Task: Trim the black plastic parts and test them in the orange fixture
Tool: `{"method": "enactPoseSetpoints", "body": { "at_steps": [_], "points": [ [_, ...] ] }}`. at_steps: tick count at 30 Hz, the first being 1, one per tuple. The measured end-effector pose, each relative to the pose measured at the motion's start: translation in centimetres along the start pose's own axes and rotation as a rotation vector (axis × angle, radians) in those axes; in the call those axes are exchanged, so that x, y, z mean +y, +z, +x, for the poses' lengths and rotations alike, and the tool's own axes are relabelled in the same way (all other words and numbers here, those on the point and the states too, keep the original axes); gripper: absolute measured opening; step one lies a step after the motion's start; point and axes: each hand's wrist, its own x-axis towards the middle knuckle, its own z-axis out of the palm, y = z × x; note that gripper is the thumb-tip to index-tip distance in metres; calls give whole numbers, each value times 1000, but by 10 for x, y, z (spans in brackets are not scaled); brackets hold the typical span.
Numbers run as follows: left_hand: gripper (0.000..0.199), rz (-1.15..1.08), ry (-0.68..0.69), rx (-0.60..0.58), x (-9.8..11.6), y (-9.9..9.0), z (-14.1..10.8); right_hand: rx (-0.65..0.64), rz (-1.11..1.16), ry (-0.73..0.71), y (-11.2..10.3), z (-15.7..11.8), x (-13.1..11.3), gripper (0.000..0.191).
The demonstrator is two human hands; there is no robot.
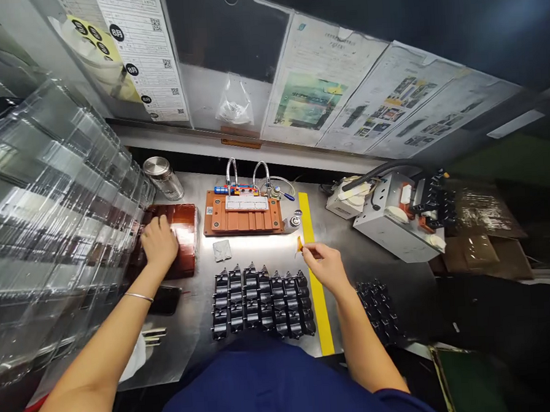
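Pinching a small orange piece [300, 245] between thumb and forefinger of the right hand [325, 266], with the grip narrowed to the fingertips. Holding it over the middle of the tabletop [338, 230], by the left edge of a yellow strip [316, 290] and beyond the rows of black parts [261, 299]. Reaching left with the left hand [159, 241], fingers bent down over a glossy red-brown box [188, 235]; cannot tell whether anything is held between them. Wearing a thin bracelet [139, 295] on the left wrist.

Seen just right of the box, a flat silvery packet [222, 250]. Set farther back, near the middle, a brown block [243, 223] with a white plate [246, 203] full of small holes on it and two bent metal hoses [262, 165] rising behind. Placed beside its right end, a small round metal item [295, 221]. Standing beyond the box, a jar with a metal lid [163, 178]; lying on its near side, a dark phone [167, 301]. Stacked along the left, many clear plastic trays [61, 180]. Positioned to the right of the strip, a gray machine [387, 231], with more black pieces [377, 311] on its near side.
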Motion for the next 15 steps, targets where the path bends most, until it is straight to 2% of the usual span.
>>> {"method": "enactPoseSetpoints", "body": {
  "at_steps": [2, 5, 8, 9, 11, 12, 15],
  "points": [
    [43, -100, 203, -65, 55, -3, 12, -78, -45, -60, 3, 5, -1, 22],
    [32, -244, 599, -241, 157, -3, 35, -262, -135, -184, 13, 15, -4, 19],
    [31, -155, 894, -349, 258, 8, 59, -417, -216, -316, 26, 23, -9, 17],
    [33, -136, 923, -365, 286, 14, 67, -446, -232, -349, 29, 24, -9, 16],
    [39, -97, 954, -388, 328, 28, 82, -484, -243, -394, 34, 26, -7, 14],
    [39, -82, 959, -398, 342, 35, 88, -493, -238, -406, 35, 26, -5, 13],
    [36, -39, 1003, -422, 360, 56, 100, -488, -186, -415, 34, 27, 6, 13]
  ]
}}
